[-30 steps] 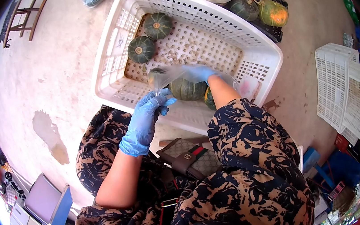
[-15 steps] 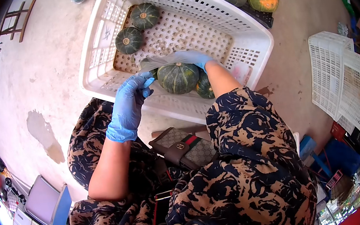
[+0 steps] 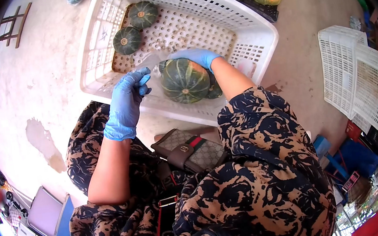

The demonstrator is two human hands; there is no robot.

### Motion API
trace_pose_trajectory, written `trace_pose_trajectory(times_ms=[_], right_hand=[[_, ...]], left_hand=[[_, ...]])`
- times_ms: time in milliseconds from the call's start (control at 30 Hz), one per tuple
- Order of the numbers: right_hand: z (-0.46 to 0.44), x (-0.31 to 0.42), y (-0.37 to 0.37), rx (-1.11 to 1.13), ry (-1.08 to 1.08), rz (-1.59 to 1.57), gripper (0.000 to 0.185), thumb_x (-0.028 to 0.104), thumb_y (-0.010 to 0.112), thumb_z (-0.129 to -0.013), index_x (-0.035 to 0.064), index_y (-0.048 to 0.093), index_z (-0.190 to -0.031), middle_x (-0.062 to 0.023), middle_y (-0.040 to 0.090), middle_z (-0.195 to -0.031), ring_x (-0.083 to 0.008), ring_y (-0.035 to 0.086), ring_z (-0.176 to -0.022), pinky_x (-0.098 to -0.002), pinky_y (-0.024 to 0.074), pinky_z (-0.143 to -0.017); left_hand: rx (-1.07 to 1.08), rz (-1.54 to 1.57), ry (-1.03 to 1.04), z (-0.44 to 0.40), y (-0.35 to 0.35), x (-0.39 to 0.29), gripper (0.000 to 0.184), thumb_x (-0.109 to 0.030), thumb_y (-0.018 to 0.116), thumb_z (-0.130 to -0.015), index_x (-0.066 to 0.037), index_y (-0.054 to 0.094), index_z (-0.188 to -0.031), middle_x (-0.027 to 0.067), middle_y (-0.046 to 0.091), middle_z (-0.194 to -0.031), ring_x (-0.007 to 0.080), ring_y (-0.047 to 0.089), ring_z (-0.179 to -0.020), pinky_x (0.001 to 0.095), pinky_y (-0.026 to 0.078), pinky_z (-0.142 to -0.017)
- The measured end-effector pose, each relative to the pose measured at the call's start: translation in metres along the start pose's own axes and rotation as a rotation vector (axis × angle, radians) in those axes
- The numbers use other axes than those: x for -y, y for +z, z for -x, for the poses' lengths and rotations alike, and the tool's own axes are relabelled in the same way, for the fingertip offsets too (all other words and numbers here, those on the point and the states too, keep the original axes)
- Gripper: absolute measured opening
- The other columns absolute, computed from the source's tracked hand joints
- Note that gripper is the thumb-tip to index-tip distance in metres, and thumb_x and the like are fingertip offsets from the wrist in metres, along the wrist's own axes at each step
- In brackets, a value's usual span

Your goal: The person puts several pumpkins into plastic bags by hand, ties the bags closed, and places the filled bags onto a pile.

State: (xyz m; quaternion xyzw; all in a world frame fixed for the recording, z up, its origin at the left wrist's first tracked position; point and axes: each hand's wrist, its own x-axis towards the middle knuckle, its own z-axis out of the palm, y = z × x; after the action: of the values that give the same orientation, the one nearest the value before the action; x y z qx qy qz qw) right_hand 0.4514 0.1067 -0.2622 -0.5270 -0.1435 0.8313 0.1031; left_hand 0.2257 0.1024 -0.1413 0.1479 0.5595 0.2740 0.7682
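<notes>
the floor (image 3: 54, 54) is pale around the white crate (image 3: 267, 42). in its near part is a large pumpkin (image 3: 184, 83), with the right hand (image 3: 197, 58) curved against it; its grip i cannot tell. the left hand (image 3: 124, 100) has fingers together beside the clear bag (image 3: 150, 59).

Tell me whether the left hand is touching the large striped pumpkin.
Apart. The head view shows a gap between the fingers of the left hand and the side of the large striped pumpkin, with the white crate visible in between.
</notes>
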Motion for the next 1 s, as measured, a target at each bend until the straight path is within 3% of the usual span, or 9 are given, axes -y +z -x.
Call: trace_pose_trajectory(times_ms=[67,100,333,533,633,733,833,933,1000], right_hand=[[0.006,-0.002,-0.005,-0.032,-0.037,0.126,0.039,0.038,0.056,-0.08,0.0071,0.061,-0.103,-0.0068,0.062,-0.097,-0.0134,0.059,-0.081,-0.0267,0.0471,-0.074],[-0.007,-0.017,-0.015,0.036,-0.053,-0.004,0.038,0.037,0.055,-0.079,0.0073,0.061,-0.103,-0.0061,0.063,-0.096,-0.0122,0.058,-0.082,-0.0248,0.0454,-0.076],[0.0,-0.026,-0.021,0.109,-0.061,-0.077,0.031,0.031,0.056,-0.08,0.0067,0.063,-0.097,-0.0057,0.063,-0.095,-0.012,0.058,-0.083,-0.0239,0.0447,-0.079],[-0.003,-0.011,-0.005,-0.053,0.181,-0.191,0.03,0.031,0.057,-0.08,0.0034,0.062,-0.092,-0.0067,0.064,-0.09,-0.0146,0.06,-0.072,-0.0274,0.0493,-0.069],[-0.021,-0.014,-0.011,-0.044,0.164,-0.174,0.03,0.03,0.054,-0.082,0.0031,0.061,-0.094,-0.0074,0.064,-0.088,-0.0157,0.061,-0.068,-0.0285,0.0503,-0.065],[-0.049,-0.033,-0.03,0.079,0.092,-0.22,0.029,0.028,0.05,-0.086,0.0041,0.061,-0.097,-0.0079,0.064,-0.091,-0.016,0.062,-0.072,-0.0293,0.0505,-0.067],[-0.066,-0.04,-0.036,0.087,0.078,-0.207,0.04,0.037,0.051,-0.083,0.0054,0.061,-0.104,-0.0109,0.062,-0.099,-0.0182,0.061,-0.082,-0.0318,0.0482,-0.073],[-0.073,-0.039,-0.04,0.047,-0.009,-0.139,0.035,0.029,0.043,-0.089,0.0021,0.058,-0.106,-0.0075,0.062,-0.1,-0.0138,0.06,-0.086,-0.0252,0.0469,-0.078],[-0.07,-0.041,-0.041,-0.021,-0.165,0.018,0.043,0.036,0.043,-0.087,0.0027,0.057,-0.11,-0.0087,0.058,-0.11,-0.0159,0.054,-0.098,-0.0265,0.0396,-0.087]], left_hand=[[0.005,-0.029,-0.011,0.003,0.005,-0.001,0.023,-0.012,0.048,-0.083,0.004,0.057,-0.097,0.0029,0.058,-0.08,0.0096,0.043,-0.059,0.0245,0.041,-0.066],[0.004,-0.043,-0.015,0.004,0.007,-0.002,0.023,-0.013,0.048,-0.083,0.004,0.057,-0.097,0.0028,0.058,-0.08,0.0094,0.044,-0.06,0.0245,0.041,-0.066],[-0.027,-0.05,0.004,0.005,0.002,-0.001,0.022,-0.014,0.049,-0.083,0.003,0.058,-0.094,0.0024,0.057,-0.079,0.0089,0.044,-0.059,0.0239,0.042,-0.066],[-0.03,-0.015,-0.025,0.008,-0.001,-0.003,0.019,-0.013,0.05,-0.082,0.001,0.058,-0.093,0.0029,0.058,-0.081,0.0084,0.044,-0.06,0.0233,0.042,-0.065],[-0.053,0.019,-0.034,0.011,0.005,-0.005,0.017,-0.012,0.051,-0.081,0.0,0.057,-0.091,0.0045,0.06,-0.086,0.0088,0.046,-0.063,0.0227,0.042,-0.064],[-0.059,0.007,-0.015,0.017,0.009,-0.006,0.016,-0.011,0.051,-0.081,-0.001,0.057,-0.091,0.0057,0.061,-0.089,0.0091,0.048,-0.068,0.0223,0.043,-0.064],[-0.057,0.009,-0.021,0.015,0.008,-0.005,0.016,-0.011,0.051,-0.081,-0.001,0.057,-0.091,0.0061,0.061,-0.09,0.0093,0.048,-0.07,0.0224,0.043,-0.065],[-0.059,0.016,-0.014,0.015,0.008,-0.006,0.017,-0.011,0.05,-0.081,0.0,0.057,-0.092,0.0058,0.061,-0.09,0.0093,0.047,-0.068,0.0226,0.042,-0.065],[-0.053,0.015,-0.007,0.016,0.008,-0.005,0.018,-0.011,0.05,-0.082,0.0,0.057,-0.093,0.0055,0.061,-0.09,0.0092,0.046,-0.066,0.0227,0.042,-0.065]])
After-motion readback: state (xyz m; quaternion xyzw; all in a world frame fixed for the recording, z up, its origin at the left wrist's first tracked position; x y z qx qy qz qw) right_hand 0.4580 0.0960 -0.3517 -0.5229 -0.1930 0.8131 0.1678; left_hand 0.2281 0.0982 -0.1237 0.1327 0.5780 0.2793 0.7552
